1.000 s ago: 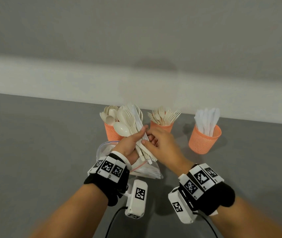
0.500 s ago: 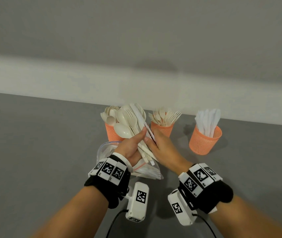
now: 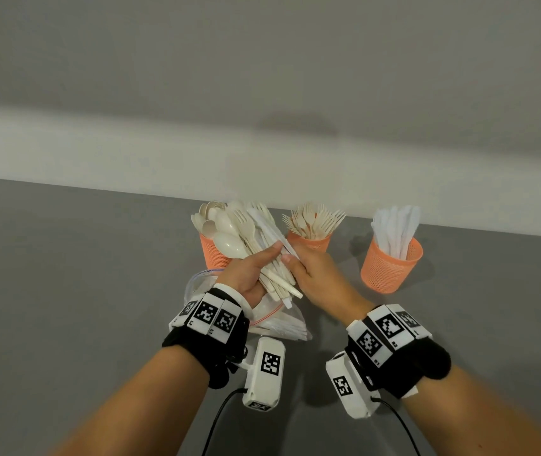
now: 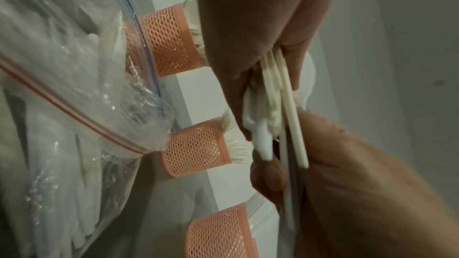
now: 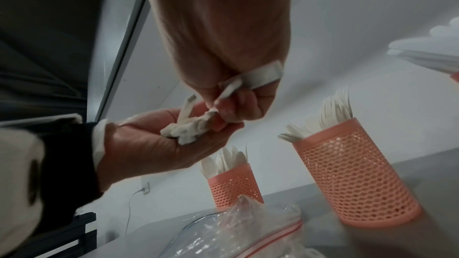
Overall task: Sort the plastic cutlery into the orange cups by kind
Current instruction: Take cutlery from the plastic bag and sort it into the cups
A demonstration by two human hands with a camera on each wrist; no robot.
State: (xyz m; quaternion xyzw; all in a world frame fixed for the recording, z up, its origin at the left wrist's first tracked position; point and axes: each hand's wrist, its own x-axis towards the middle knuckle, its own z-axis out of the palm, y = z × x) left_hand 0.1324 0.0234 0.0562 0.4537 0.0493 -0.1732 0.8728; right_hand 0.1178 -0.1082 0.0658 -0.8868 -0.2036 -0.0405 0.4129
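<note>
Head view: the left hand [image 3: 246,274] grips a mixed bundle of plastic cutlery [image 3: 256,245], fingers and thumb curled round the handles, so that spoon bowls and fork tines fan out toward the far side. The right hand [image 3: 318,278] pinches a single white knife [image 3: 270,230] at the right edge of that bundle between thumb and fingers [image 3: 287,258]. Both hands are held above a clear zip bag [image 3: 282,324] lying on the grey tabletop [image 3: 65,291]; white cutlery shows inside the bag.

Three orange mesh cups stand in a row along the far side of the tabletop. The left cup [image 3: 211,251], partly hidden behind the bundle, holds spoons. The middle cup [image 3: 308,240] holds forks. The right cup [image 3: 391,264], set apart from the others, holds white knives.

Left wrist view: handle ends [image 4: 275,93] of the bundle protrude from the left hand's grip, meeting the right hand.
</note>
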